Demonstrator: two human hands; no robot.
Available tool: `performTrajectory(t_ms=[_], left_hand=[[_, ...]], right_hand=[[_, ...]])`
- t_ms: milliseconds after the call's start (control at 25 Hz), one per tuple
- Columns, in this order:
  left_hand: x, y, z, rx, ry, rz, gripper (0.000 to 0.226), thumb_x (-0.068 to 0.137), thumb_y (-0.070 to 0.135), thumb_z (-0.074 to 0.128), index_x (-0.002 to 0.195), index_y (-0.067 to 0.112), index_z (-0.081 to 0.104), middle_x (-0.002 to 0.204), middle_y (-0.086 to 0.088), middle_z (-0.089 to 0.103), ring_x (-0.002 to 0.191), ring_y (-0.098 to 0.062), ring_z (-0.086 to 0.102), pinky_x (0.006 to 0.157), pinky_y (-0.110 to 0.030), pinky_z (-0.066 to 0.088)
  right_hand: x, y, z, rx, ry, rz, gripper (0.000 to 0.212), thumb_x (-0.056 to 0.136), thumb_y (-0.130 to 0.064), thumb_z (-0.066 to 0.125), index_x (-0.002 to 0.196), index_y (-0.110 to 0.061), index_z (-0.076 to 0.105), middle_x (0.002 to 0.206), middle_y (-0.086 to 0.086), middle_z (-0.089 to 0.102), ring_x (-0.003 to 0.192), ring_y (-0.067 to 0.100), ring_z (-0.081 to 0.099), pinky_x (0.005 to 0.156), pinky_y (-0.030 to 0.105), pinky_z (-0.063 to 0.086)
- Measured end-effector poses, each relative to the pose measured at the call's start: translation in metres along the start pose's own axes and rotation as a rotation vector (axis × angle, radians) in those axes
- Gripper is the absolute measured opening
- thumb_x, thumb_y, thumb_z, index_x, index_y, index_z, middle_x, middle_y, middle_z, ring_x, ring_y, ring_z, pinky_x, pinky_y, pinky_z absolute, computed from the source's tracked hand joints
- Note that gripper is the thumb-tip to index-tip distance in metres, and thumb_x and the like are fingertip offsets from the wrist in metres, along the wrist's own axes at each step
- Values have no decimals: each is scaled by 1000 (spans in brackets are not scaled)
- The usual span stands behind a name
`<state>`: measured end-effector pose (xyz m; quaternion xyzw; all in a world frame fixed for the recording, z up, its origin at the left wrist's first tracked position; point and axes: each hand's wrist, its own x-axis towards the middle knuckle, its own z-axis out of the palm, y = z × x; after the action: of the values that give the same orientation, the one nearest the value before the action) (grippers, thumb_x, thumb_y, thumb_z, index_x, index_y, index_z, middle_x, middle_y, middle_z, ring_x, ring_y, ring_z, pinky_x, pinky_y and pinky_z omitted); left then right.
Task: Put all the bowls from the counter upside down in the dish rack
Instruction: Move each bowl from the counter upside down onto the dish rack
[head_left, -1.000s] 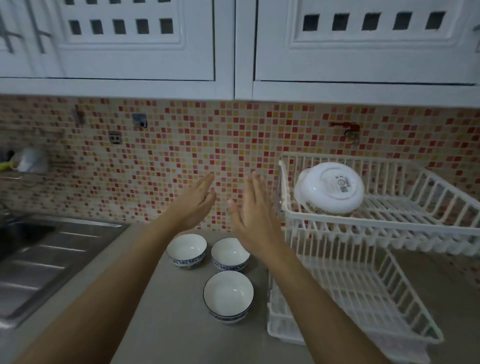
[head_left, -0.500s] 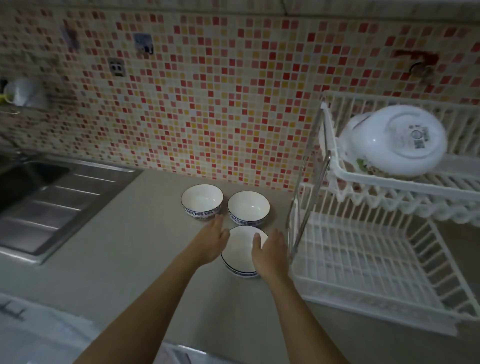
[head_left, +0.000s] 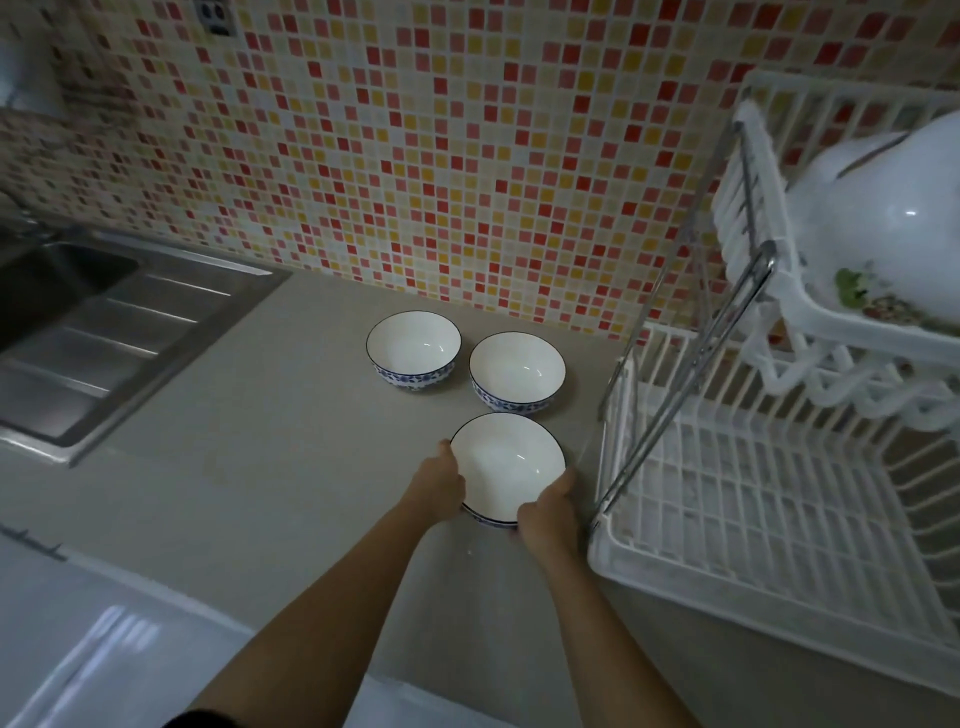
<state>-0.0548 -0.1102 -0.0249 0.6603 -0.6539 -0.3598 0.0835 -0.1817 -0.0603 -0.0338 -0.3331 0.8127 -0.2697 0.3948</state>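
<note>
Sink (head_left: 67, 332): left edge of the frame, set into the counter (head_left: 249, 467).
Far bowls: left bowl (head_left: 413, 349) and right bowl (head_left: 517, 372) at centre, mouths up, just beside each other.
Near bowl (head_left: 506, 465): lower centre, mouth up, round with no long axis.
Left hand (head_left: 439, 486): clasps its left rim.
Right hand (head_left: 548, 514): clasps its lower right rim.
Dish rack (head_left: 753, 499): right of frame, lower tier bare; large white bowl (head_left: 883, 228) upturned on upper tier.
</note>
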Motion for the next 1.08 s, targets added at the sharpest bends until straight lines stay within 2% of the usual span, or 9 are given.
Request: performTrajectory(t_ms=[200, 320, 440, 600, 680, 800, 880, 960, 1080], left_hand=[[-22, -2, -32, -88, 0, 27, 34, 86, -2, 40, 120, -1, 35, 114, -30, 57, 96, -47, 63, 73, -48, 58], [-44, 0, -79, -127, 34, 89, 33, 84, 0, 44, 115, 8, 34, 108, -21, 54, 87, -46, 67, 61, -45, 61], [-62, 11, -134, -59, 145, 190, 48, 90, 8, 46, 134, 10, 30, 113, -24, 58, 89, -40, 66, 66, -49, 61], [-105, 41, -203, 152, 359, 423, 35, 100, 25, 34, 134, 16, 39, 73, -4, 59, 62, -21, 59, 55, -29, 49], [-132, 61, -230, 229, 478, 528, 37, 101, 26, 31, 137, 19, 37, 67, -3, 57, 64, -27, 63, 59, -38, 52], [-169, 95, -257, 150, 607, 693, 39, 102, 27, 28, 139, 18, 37, 79, -8, 65, 67, -25, 65, 60, -33, 53], [-192, 122, -264, 42, 685, 796, 39, 101, 29, 28, 138, 19, 40, 96, -10, 70, 69, -21, 65, 59, -27, 54], [-211, 150, -258, -41, 740, 895, 43, 100, 32, 28, 139, 20, 39, 102, -7, 69, 71, -18, 64, 61, -27, 56], [-228, 191, -232, -134, 798, 1009, 57, 92, 42, 22, 143, 20, 36, 98, 0, 66, 73, -15, 62, 61, -22, 53]], right_hand=[[-13, -8, 7, 75, 24, -146, 83, 69, -3, 46, 139, -29, 9, 136, 16, 45, 109, 38, 55, 81, 55, 55], [-61, -49, -14, 13, 141, -350, 79, 78, 1, 51, 146, -21, 16, 142, 11, 41, 123, 30, 48, 99, 38, 46], [-95, -75, -24, -59, 110, -525, 77, 91, -4, 49, 149, -25, 4, 149, 8, 31, 122, 23, 47, 91, 28, 44], [-148, -108, -52, -198, 239, -837, 75, 94, -5, 44, 149, -22, -3, 158, 6, 14, 131, 22, 39, 99, 33, 44], [-175, -125, -74, -186, 340, -967, 72, 96, -3, 39, 146, -28, -7, 159, 4, 10, 130, 21, 40, 96, 30, 44], [-201, -149, -115, -53, 538, -1115, 69, 96, -2, 38, 144, -34, 0, 152, 5, 32, 111, 17, 53, 76, 11, 44], [-210, -162, -151, 91, 614, -1173, 59, 97, -5, 38, 148, -26, 16, 142, -3, 44, 113, 9, 51, 79, -2, 38], [-215, -167, -193, 138, 660, -1209, 55, 97, -6, 40, 146, -26, 24, 137, -10, 46, 118, 10, 51, 90, 4, 37], [-220, -163, -256, 150, 632, -1214, 52, 98, -10, 42, 145, -28, 30, 127, -12, 57, 102, 2, 57, 83, 10, 44]])
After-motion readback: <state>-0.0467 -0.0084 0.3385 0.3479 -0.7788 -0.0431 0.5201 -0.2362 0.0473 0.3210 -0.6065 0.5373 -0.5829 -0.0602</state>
